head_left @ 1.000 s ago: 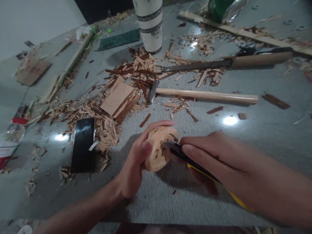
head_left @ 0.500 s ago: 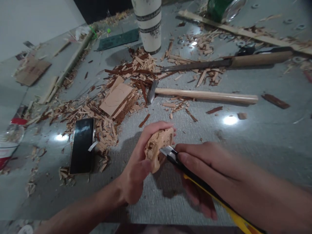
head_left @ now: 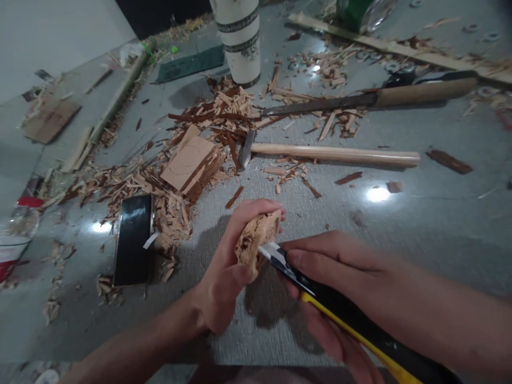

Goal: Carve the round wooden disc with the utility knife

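Note:
My left hand is wrapped round a pale, roughly rounded wood piece, held on edge above the grey table. My right hand grips a black and yellow utility knife. The knife's short blade tip touches the lower edge of the wood piece. Both forearms reach in from the bottom of the view.
A heap of wood shavings and a flat wood offcut lie beyond my hands. A black phone rests at the left. A hammer, a long wooden-handled blade, a paper cup and a green can lie farther back.
My left hand has turned the wood piece from face-on to edge-on. The knife has drawn back toward me, its blade now at the piece's lower edge.

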Demonstrator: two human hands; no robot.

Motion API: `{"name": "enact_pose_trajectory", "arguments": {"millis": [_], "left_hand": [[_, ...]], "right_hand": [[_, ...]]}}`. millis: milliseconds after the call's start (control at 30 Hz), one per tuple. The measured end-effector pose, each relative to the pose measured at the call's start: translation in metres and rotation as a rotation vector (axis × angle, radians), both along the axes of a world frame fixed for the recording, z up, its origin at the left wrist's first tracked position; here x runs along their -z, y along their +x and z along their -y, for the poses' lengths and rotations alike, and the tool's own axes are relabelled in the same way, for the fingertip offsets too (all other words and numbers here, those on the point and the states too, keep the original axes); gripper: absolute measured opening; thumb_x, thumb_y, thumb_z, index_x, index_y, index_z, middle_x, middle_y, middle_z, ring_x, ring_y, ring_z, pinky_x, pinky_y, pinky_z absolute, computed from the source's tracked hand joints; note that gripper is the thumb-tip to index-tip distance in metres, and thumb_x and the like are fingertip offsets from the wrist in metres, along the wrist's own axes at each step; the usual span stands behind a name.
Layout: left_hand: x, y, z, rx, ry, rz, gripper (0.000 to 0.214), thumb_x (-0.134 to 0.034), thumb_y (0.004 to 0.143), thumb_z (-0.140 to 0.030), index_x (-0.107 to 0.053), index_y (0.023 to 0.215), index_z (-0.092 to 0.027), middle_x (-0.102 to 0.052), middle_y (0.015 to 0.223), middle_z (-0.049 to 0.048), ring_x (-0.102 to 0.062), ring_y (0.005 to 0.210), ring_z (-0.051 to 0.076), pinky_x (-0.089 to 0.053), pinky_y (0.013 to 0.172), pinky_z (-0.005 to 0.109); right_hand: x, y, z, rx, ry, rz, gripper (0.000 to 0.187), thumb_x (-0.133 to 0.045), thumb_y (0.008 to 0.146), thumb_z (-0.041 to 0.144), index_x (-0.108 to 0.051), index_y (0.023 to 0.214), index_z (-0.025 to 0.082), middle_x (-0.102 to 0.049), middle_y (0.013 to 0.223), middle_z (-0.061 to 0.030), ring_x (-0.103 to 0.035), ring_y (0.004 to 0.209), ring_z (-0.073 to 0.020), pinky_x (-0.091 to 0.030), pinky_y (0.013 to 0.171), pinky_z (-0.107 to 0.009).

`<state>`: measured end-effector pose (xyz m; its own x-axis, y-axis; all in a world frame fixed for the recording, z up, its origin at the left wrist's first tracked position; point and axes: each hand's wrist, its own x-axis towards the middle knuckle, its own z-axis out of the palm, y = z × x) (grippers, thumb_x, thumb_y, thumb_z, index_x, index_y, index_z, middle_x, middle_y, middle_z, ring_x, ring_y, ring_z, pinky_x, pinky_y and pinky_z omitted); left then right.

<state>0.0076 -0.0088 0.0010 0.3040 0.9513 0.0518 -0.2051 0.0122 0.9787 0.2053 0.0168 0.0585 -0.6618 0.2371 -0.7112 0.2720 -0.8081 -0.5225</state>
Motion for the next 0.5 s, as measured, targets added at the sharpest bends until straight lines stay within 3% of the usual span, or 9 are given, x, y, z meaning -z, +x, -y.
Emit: {"name": "enact_pose_trajectory", "arguments": {"millis": [100,167,233,300,367,433,500], "left_hand": [[-0.002,0.005,0.002,-0.031,-0.143,0.099,0.054,-0.060,0.093,-0.061,-0.063,0.138,-0.030,-0.064,0.135,0.0062,-0.058,0.124,0.033,-0.048,0.106,0.047],[-0.004,0.007,0.001,-0.034,-0.215,0.186,0.053,-0.059,0.092,-0.056,-0.062,0.137,-0.029,-0.068,0.132,0.0066,-0.063,0.120,0.031,-0.052,0.102,0.045],[-0.006,0.008,-0.001,-0.052,-0.232,0.227,0.049,-0.057,0.092,-0.052,-0.062,0.135,-0.027,-0.071,0.129,0.0067,-0.067,0.116,0.030,-0.055,0.100,0.043],[-0.009,0.009,-0.004,-0.082,-0.215,0.232,0.047,-0.056,0.092,-0.050,-0.063,0.132,-0.026,-0.072,0.127,0.0063,-0.069,0.116,0.030,-0.057,0.099,0.043],[-0.012,0.010,-0.005,-0.103,-0.216,0.232,0.045,-0.056,0.091,-0.048,-0.062,0.130,-0.027,-0.073,0.121,0.0055,-0.070,0.115,0.032,-0.059,0.098,0.045],[-0.014,0.011,-0.006,-0.088,-0.245,0.229,0.045,-0.056,0.089,-0.046,-0.062,0.130,-0.028,-0.074,0.112,0.0060,-0.071,0.112,0.034,-0.061,0.094,0.049],[-0.015,0.012,-0.006,-0.053,-0.278,0.233,0.044,-0.058,0.087,-0.045,-0.063,0.128,-0.029,-0.074,0.105,0.0083,-0.071,0.109,0.036,-0.062,0.089,0.053]], "right_hand": [[-0.001,0.004,-0.001,-0.026,-0.029,-0.056,0.045,-0.047,0.104,0.065,-0.056,0.090,0.023,-0.059,0.056,0.0057,-0.044,0.034,-0.0083,-0.040,0.038,-0.020],[-0.002,0.007,-0.001,-0.037,0.075,-0.064,0.046,-0.043,0.105,0.064,-0.057,0.089,0.023,-0.058,0.057,0.0050,-0.045,0.038,-0.0092,-0.039,0.039,-0.021],[-0.001,0.010,-0.001,-0.015,0.408,-0.006,0.048,-0.039,0.109,0.058,-0.056,0.081,0.023,-0.057,0.058,0.0032,-0.047,0.044,-0.0107,-0.039,0.042,-0.023],[0.002,0.013,-0.002,-0.003,0.905,0.108,0.044,-0.039,0.112,0.046,-0.057,0.078,0.023,-0.061,0.065,0.0013,-0.052,0.053,-0.0125,-0.041,0.050,-0.027],[0.005,0.016,-0.003,-0.031,1.353,0.217,0.033,-0.043,0.112,0.035,-0.062,0.087,0.023,-0.067,0.077,-0.0002,-0.058,0.065,-0.0144,-0.042,0.058,-0.030],[0.009,0.017,-0.002,-0.078,1.616,0.275,0.022,-0.048,0.110,0.030,-0.065,0.099,0.022,-0.070,0.088,-0.0022,-0.062,0.073,-0.0164,-0.043,0.062,-0.031],[0.013,0.016,0.001,-0.114,1.728,0.301,0.017,-0.051,0.109,0.027,-0.064,0.101,0.020,-0.069,0.092,-0.0039,-0.062,0.076,-0.0177,-0.043,0.061,-0.032]]}}
